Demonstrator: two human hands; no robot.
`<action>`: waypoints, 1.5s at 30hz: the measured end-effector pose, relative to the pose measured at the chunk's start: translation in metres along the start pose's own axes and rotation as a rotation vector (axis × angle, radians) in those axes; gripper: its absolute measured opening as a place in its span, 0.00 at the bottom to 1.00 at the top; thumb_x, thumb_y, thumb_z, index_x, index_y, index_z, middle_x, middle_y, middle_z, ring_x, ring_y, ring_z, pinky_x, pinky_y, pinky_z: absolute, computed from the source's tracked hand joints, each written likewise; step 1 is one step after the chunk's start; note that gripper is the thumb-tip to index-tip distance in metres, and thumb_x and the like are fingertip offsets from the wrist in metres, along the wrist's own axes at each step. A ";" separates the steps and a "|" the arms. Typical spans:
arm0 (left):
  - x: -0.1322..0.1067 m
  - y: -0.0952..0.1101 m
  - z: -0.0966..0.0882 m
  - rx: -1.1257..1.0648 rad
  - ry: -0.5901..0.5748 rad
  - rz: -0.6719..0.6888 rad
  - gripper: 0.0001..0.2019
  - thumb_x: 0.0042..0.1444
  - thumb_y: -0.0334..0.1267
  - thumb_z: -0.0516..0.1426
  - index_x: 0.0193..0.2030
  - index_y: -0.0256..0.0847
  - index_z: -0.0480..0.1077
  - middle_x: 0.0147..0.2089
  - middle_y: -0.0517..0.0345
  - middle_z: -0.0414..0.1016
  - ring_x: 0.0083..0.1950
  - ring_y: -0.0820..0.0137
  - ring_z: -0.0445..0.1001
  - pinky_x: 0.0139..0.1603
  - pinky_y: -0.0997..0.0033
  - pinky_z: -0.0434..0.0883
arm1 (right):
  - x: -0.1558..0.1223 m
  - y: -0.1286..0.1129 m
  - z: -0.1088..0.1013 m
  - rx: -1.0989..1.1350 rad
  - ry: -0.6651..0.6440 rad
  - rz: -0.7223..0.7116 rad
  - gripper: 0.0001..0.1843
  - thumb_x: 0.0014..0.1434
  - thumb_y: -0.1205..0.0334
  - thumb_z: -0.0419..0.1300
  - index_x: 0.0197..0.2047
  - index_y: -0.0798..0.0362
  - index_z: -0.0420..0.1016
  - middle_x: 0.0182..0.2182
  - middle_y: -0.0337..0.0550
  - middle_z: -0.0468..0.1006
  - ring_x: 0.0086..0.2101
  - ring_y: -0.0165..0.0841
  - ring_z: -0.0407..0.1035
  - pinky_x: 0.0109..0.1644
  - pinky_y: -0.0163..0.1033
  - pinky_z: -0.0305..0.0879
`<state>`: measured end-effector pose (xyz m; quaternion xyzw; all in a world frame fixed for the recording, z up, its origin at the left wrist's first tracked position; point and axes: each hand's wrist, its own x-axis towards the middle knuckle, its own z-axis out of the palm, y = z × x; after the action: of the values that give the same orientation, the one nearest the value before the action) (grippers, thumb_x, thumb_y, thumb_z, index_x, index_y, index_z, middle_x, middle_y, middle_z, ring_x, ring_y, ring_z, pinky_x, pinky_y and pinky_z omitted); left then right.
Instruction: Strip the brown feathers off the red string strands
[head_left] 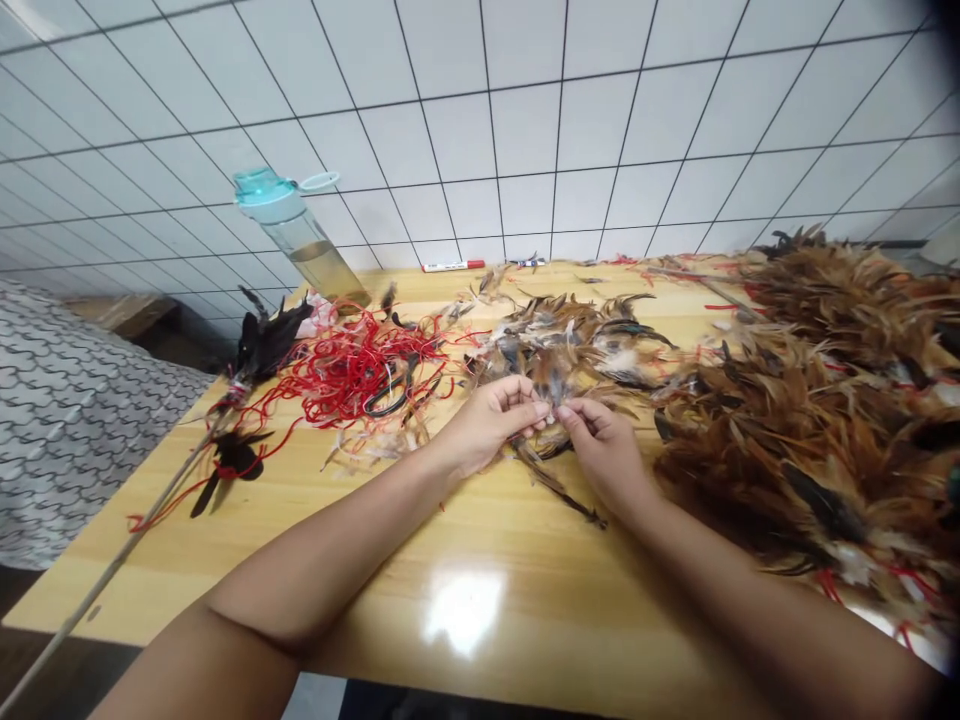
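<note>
Over the middle of the table, my left hand (504, 418) and my right hand (600, 437) meet, fingertips almost touching. Both pinch the quill ends of a small bunch of brown and grey feathers (553, 380), whose tips point away from me. Behind them lies a loose spread of brown, white and dark feathers (585, 325). A few long dark feathers (559, 487) rest on the wood just below my fingers. Left of my left hand is a tangled heap of red string (349, 365).
Large piles of brown feathers (780, 440) cover the right side. A clear bottle with a turquoise lid (300, 235) stands at back left. A thin stick (112, 565) with black feathers (262, 335) slants over the left edge. A red marker (454, 265) lies by the tiled wall (525, 130).
</note>
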<state>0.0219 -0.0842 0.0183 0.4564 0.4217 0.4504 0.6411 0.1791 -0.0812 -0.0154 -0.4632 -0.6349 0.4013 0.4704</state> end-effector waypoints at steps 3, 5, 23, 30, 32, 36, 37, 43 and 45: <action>-0.001 -0.003 0.004 -0.013 0.047 0.022 0.18 0.44 0.43 0.67 0.29 0.36 0.63 0.23 0.65 0.67 0.25 0.81 0.64 0.26 0.80 0.60 | -0.003 0.000 0.002 0.001 0.000 -0.013 0.11 0.57 0.56 0.56 0.29 0.52 0.75 0.26 0.41 0.78 0.29 0.33 0.70 0.36 0.37 0.65; -0.001 -0.003 0.004 -0.002 0.071 0.032 0.18 0.44 0.44 0.67 0.29 0.37 0.63 0.23 0.67 0.66 0.24 0.81 0.62 0.25 0.80 0.59 | -0.004 -0.001 0.002 0.000 0.002 -0.017 0.10 0.56 0.57 0.57 0.29 0.52 0.75 0.26 0.41 0.78 0.29 0.33 0.71 0.35 0.37 0.66; -0.006 -0.008 0.001 -0.005 0.014 0.033 0.17 0.44 0.44 0.67 0.31 0.35 0.66 0.26 0.63 0.70 0.26 0.80 0.65 0.27 0.79 0.60 | -0.005 -0.009 -0.001 -0.202 -0.143 -0.191 0.12 0.60 0.63 0.53 0.28 0.51 0.74 0.26 0.40 0.77 0.28 0.32 0.69 0.34 0.36 0.62; -0.007 -0.003 0.000 0.001 0.047 0.009 0.21 0.39 0.45 0.69 0.37 0.35 0.72 0.29 0.60 0.74 0.30 0.75 0.70 0.34 0.75 0.66 | -0.005 -0.005 0.001 -0.191 -0.183 -0.186 0.09 0.58 0.62 0.55 0.29 0.49 0.75 0.27 0.41 0.78 0.29 0.33 0.71 0.35 0.37 0.65; -0.008 -0.001 -0.001 0.011 0.057 0.019 0.21 0.38 0.45 0.69 0.36 0.35 0.73 0.30 0.60 0.74 0.31 0.74 0.70 0.35 0.74 0.67 | -0.004 -0.006 0.000 -0.145 -0.172 -0.177 0.08 0.57 0.62 0.56 0.32 0.49 0.76 0.29 0.41 0.80 0.31 0.33 0.72 0.36 0.38 0.66; -0.009 0.002 -0.005 0.113 0.077 0.069 0.18 0.40 0.44 0.68 0.35 0.36 0.74 0.32 0.58 0.74 0.37 0.70 0.72 0.38 0.72 0.68 | -0.002 -0.009 -0.002 -0.096 -0.158 -0.119 0.08 0.56 0.60 0.58 0.38 0.51 0.77 0.29 0.41 0.79 0.28 0.32 0.70 0.33 0.36 0.66; -0.009 0.002 -0.006 0.136 0.082 0.084 0.17 0.41 0.43 0.68 0.35 0.36 0.74 0.32 0.58 0.74 0.38 0.69 0.72 0.38 0.72 0.68 | -0.002 -0.010 -0.003 -0.094 -0.155 -0.106 0.09 0.56 0.59 0.58 0.38 0.51 0.76 0.27 0.40 0.78 0.26 0.30 0.69 0.31 0.35 0.65; -0.009 0.002 -0.006 0.100 0.062 0.113 0.15 0.43 0.41 0.67 0.35 0.35 0.73 0.30 0.60 0.72 0.36 0.72 0.71 0.40 0.72 0.68 | -0.002 -0.015 -0.006 -0.088 -0.139 -0.078 0.10 0.56 0.58 0.59 0.40 0.52 0.76 0.21 0.35 0.71 0.22 0.27 0.63 0.26 0.32 0.60; -0.008 0.001 -0.005 0.046 0.056 0.091 0.16 0.42 0.42 0.68 0.36 0.35 0.73 0.30 0.60 0.72 0.34 0.73 0.71 0.38 0.72 0.68 | -0.002 -0.015 -0.006 -0.073 -0.179 -0.078 0.09 0.56 0.58 0.59 0.38 0.52 0.76 0.24 0.38 0.75 0.24 0.29 0.66 0.29 0.34 0.63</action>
<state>0.0151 -0.0909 0.0187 0.4769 0.4284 0.4820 0.5973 0.1816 -0.0862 0.0000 -0.4174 -0.7060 0.3991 0.4099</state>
